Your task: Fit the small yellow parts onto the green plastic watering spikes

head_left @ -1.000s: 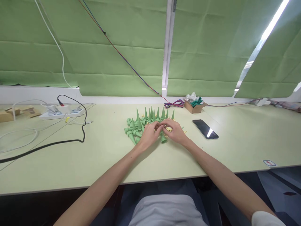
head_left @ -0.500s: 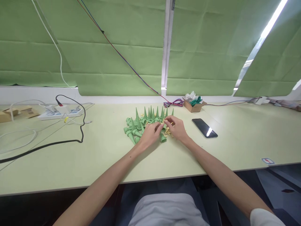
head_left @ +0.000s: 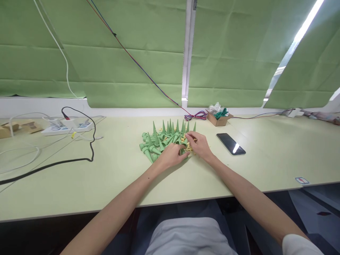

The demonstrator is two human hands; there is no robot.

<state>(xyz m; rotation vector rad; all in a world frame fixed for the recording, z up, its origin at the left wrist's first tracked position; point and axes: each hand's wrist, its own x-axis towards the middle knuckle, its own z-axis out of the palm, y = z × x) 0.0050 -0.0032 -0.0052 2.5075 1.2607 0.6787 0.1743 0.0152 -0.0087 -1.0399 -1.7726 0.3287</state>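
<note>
Green cone-shaped plastic spikes (head_left: 148, 148) with wide capped ends lie in a heap on the table, and several others stand point up along its back. Small yellow pieces (head_left: 190, 150) are scattered at the heap's right side. My left hand (head_left: 172, 155) reaches over the front right of the heap, thumb and fingers apart around a green spike end; whether they touch it is hard to see. My right hand (head_left: 200, 144) is above the yellow pieces, its thumb and forefinger pinched together. Whatever is in that pinch is too small to make out.
A black phone (head_left: 231, 143) lies right of the heap. Behind it stands a small cardboard box (head_left: 218, 121) with plastic wrap and green material, beside a coiled red-blue cable (head_left: 196, 116). A power strip (head_left: 67, 128) and a black cord (head_left: 66, 160) occupy the left.
My left hand has moved away from the right fingertips, down and slightly right, and its thumb and fingers have parted. My right hand stays nearly in place, still pinched.
</note>
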